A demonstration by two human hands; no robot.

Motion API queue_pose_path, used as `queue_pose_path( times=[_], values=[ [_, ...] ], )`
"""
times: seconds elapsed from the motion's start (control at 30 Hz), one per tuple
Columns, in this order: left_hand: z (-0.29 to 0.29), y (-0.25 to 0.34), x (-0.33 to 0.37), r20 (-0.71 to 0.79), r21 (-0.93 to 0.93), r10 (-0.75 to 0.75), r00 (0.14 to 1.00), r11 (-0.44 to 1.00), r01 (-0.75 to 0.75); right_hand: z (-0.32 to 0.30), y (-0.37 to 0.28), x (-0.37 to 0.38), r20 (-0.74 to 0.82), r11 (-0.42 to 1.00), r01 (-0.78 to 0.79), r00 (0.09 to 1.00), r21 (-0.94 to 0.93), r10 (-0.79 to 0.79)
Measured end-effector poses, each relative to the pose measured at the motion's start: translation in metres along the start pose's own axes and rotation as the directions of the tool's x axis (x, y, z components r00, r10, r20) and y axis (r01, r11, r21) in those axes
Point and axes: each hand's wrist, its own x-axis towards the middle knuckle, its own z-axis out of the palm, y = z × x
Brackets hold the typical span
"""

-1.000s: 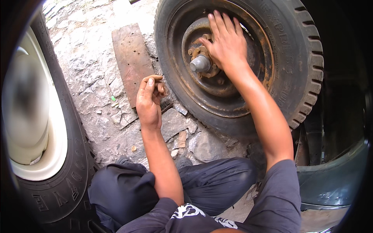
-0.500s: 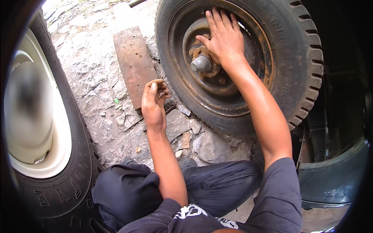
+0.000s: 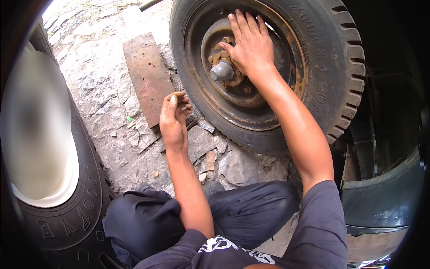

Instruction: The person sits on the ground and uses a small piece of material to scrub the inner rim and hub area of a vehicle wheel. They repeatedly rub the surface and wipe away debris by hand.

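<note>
My right hand (image 3: 251,49) lies on the rusty steel rim (image 3: 273,127) of an upright wheel, fingers spread and holding nothing. Its thumb reaches toward the bolted hub, from whose centre a grey cap (image 3: 221,71) sticks out. Around the rim runs a black tire (image 3: 324,76) with chunky tread and raised lettering. Lower and to the left, my left hand (image 3: 174,123) hovers beside the tire. Its fingers are loosely curled with gaps between them, and no object shows in it. The palm is partly hidden.
A worn brown board (image 3: 148,80) lies on the rough stone ground (image 3: 98,85). Another tire (image 3: 67,215) with a cream rim stands close on my left. A dark, curved vehicle panel (image 3: 380,204) is at the right. Loose stones (image 3: 239,168) lie before my bent knees.
The whole view has shifted slightly, so the wheel, board and hands sit further left. My right hand stays on the rim, and my left hand keeps its curl.
</note>
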Motion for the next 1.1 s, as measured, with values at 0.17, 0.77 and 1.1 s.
queue_pose_path(
  times=[0.17,0.77,1.1],
  values=[
    [-0.011,0.002,0.006,-0.022,0.025,-0.042,0.999,0.999,0.043,-0.001,0.007,-0.045,-0.061,0.982,-0.009,0.998,0.191,0.021],
    [-0.016,-0.004,0.004,-0.003,0.035,-0.056,0.998,0.998,0.056,0.008,-0.013,-0.083,0.046,0.986,-0.096,0.995,0.133,0.091],
    [-0.011,-0.01,0.004,-0.01,0.069,-0.062,0.998,0.996,0.063,0.014,-0.003,-0.064,-0.076,0.968,-0.197,0.975,0.158,0.211]
  ],
)
